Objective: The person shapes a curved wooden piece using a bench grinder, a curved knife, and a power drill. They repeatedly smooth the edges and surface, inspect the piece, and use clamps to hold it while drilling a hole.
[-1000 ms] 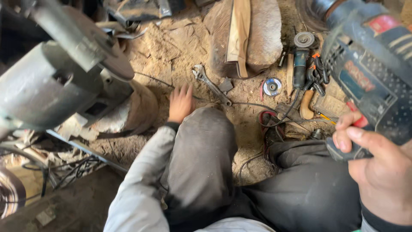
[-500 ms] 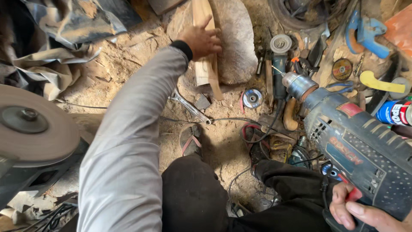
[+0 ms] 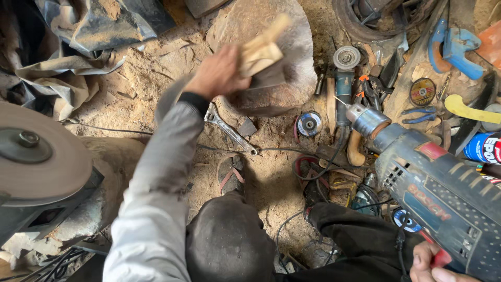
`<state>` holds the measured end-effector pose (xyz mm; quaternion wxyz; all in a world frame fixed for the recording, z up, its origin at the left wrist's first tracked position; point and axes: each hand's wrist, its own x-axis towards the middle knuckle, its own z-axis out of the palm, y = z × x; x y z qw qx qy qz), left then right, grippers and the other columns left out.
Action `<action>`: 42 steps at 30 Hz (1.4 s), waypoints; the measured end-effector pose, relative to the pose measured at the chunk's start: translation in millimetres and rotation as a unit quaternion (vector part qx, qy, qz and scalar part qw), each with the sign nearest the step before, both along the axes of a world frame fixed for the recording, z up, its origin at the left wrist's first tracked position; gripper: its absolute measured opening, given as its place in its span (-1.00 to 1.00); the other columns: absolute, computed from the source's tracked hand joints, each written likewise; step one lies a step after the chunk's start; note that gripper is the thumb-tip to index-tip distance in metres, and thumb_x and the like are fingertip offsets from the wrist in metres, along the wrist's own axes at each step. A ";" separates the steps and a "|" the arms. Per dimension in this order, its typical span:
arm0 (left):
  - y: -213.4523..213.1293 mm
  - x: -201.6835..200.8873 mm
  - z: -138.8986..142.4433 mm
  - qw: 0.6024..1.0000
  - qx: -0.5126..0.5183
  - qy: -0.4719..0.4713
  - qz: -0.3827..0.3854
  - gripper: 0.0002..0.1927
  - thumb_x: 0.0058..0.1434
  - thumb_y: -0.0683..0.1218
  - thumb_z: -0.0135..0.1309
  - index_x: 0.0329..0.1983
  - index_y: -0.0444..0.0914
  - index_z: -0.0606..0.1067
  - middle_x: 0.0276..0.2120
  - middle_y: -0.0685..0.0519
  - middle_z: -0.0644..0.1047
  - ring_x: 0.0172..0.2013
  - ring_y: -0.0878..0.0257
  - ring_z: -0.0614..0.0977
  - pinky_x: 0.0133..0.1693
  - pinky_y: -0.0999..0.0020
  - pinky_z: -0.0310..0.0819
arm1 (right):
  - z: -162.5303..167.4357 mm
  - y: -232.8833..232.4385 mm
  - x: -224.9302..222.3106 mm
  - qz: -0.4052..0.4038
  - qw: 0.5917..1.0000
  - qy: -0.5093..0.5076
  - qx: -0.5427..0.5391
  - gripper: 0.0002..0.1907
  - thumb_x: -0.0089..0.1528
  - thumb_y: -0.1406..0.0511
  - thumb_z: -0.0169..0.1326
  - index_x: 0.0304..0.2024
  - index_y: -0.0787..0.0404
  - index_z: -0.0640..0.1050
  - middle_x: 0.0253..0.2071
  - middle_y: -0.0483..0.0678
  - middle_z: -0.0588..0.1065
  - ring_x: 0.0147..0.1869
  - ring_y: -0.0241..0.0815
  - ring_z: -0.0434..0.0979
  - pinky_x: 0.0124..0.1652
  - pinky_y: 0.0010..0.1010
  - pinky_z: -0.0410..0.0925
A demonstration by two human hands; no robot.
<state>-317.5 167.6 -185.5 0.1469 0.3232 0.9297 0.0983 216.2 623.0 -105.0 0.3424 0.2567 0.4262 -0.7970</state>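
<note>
Sawdust and sandy dirt are covering the ground around the big rounded stone slab (image 3: pixel 292 62), which is serving as the anchor for everything else. Over its left half, the left hand (image 3: pixel 219 73) is closing around a pale, blocky piece of wood (image 3: pixel 261 49), which is blurring in the head view; the grey sleeve is stretching back toward the camera from there. Well below and right of the stone, the right hand (image 3: pixel 436 266) is gripping the handle of a blue-grey power drill (image 3: pixel 433 193), its dusty ribbed plastic body and round metal chuck (image 3: pixel 368 120) pointing up toward the stone's lower right edge. Just below the stone, a worn metal wrench (image 3: pixel 229 130) is lying diagonally in the dirt. Right of the stone, an angle grinder (image 3: pixel 344 78) with a wire cup wheel is lying upright beside a flat round grinding disc (image 3: pixel 310 124). Far left of the stone, a broad round sanding disc (image 3: pixel 39 151) is sitting on a machine. No containers with visible contents are showing clearly; a spray can (image 3: pixel 482 147) is lying far right of the stone.
</note>
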 end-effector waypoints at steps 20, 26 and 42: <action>-125.5 88.2 -71.8 0.927 0.231 0.164 0.247 -0.27 0.47 0.21 0.00 0.46 -0.37 0.20 -0.01 -0.11 0.55 -0.09 0.16 0.63 0.01 0.20 0.64 | -30.7 -3.3 -7.1 -0.010 0.999 -0.032 0.025 -0.57 0.17 0.50 0.16 0.01 0.45 0.29 -0.41 0.24 0.44 -0.36 0.08 0.48 -0.34 -0.11 0.33; -55.5 62.7 -35.1 0.528 0.806 -0.220 0.154 -0.26 0.32 0.21 -0.01 0.38 -0.31 0.16 0.16 -0.19 0.52 0.01 0.06 0.66 0.12 0.06 0.65 | -32.0 -3.0 -2.0 -0.019 0.999 -0.033 0.037 -0.56 0.15 0.51 0.16 0.03 0.45 0.30 -0.41 0.25 0.44 -0.37 0.07 0.48 -0.35 -0.13 0.33; -11.7 156.3 -99.9 0.321 0.647 -0.484 0.494 -0.72 0.41 -0.01 0.03 -0.05 -0.33 0.40 -0.23 -0.09 0.48 -0.21 0.13 0.57 -0.22 0.32 0.63 | -44.4 11.4 20.8 -0.042 0.997 -0.047 0.048 -0.52 0.11 0.55 0.15 0.06 0.44 0.31 -0.41 0.26 0.44 -0.41 0.04 0.49 -0.39 -0.16 0.33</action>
